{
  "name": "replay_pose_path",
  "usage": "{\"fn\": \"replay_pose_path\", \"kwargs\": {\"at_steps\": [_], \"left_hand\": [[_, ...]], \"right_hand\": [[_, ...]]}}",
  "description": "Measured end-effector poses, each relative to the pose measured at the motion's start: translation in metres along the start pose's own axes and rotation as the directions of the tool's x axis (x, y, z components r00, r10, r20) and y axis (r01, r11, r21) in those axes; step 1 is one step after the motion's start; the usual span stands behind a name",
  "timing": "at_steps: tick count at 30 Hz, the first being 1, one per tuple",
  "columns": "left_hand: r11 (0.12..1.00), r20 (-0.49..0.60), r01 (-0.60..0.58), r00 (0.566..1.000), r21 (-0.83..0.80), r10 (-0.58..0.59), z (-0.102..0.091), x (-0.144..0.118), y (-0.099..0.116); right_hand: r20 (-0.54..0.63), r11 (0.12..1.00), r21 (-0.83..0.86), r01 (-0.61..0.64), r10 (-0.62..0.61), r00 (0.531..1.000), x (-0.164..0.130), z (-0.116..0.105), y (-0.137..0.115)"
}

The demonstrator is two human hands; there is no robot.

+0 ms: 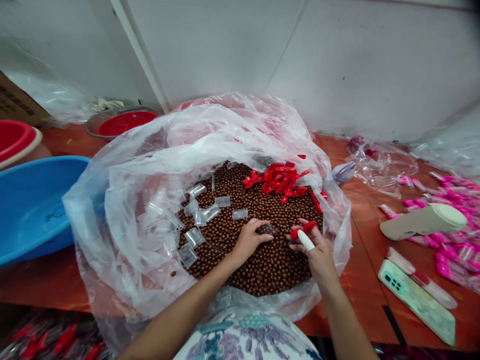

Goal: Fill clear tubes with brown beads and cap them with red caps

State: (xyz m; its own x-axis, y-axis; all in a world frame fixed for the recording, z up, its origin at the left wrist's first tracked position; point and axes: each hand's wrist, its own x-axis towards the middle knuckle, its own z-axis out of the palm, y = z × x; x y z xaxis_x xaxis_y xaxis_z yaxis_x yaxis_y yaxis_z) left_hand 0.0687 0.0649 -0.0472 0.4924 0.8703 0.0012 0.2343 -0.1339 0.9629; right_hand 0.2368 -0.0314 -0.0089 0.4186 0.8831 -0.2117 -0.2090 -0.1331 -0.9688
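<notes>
My left hand [250,241] is closed round a small clear plastic tube [266,229] that looks dark with brown balls inside. It rests low over a mass of glossy brown balls [258,270] in a large plastic-lined container. To its right, my right hand [318,252] is curled, with a white cover [306,240] on its thumb. Red plastic pieces [309,226] show at its fingers; whether it also grips something beneath is unclear. Several empty clear tubes [194,237] lie on the balls at left. A heap of red plastic pieces [279,179] sits at the far right side.
Crumpled clear plastic sheeting [123,200] surrounds the balls. A blue basin [33,200] stands left, with red basins [125,122] behind. At right are a pale green bottle [416,222], a phone [420,302] and many pink-capped tubes [461,250] on the orange-red tabletop [360,235].
</notes>
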Motion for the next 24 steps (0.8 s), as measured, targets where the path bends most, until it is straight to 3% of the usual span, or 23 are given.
{"fn": "replay_pose_path", "kwargs": {"at_steps": [4, 7, 9, 12, 18, 24], "left_hand": [[0.962, 0.017, 0.113, 0.994, -0.248, -0.112, 0.002, -0.002, -0.001], [0.814, 0.121, 0.289, 0.957, -0.503, -0.265, 0.004, -0.007, 0.004], [0.719, 0.179, 0.365, 0.929, -0.591, -0.324, 0.002, -0.013, 0.011], [0.678, 0.209, 0.397, 0.915, -0.618, -0.345, -0.003, -0.022, 0.020], [0.692, 0.243, 0.387, 0.922, -0.609, -0.302, -0.013, -0.039, 0.027], [0.690, 0.243, 0.407, 0.913, -0.599, -0.329, -0.016, -0.050, 0.030]], "right_hand": [[0.020, 1.000, -0.031, 0.005, -0.004, 1.000, -0.003, 0.002, 0.007], [0.013, 0.996, -0.083, 0.031, -0.030, 0.999, -0.004, 0.003, 0.007], [0.000, 0.994, -0.102, 0.049, -0.049, 0.999, -0.005, 0.004, 0.006], [-0.004, 0.989, -0.140, 0.055, -0.056, 0.998, -0.006, 0.005, 0.007], [0.031, 0.968, -0.248, 0.039, -0.033, 0.999, -0.010, 0.009, 0.013], [0.099, 0.967, -0.248, 0.058, -0.034, 0.994, -0.017, 0.020, 0.012]]}}
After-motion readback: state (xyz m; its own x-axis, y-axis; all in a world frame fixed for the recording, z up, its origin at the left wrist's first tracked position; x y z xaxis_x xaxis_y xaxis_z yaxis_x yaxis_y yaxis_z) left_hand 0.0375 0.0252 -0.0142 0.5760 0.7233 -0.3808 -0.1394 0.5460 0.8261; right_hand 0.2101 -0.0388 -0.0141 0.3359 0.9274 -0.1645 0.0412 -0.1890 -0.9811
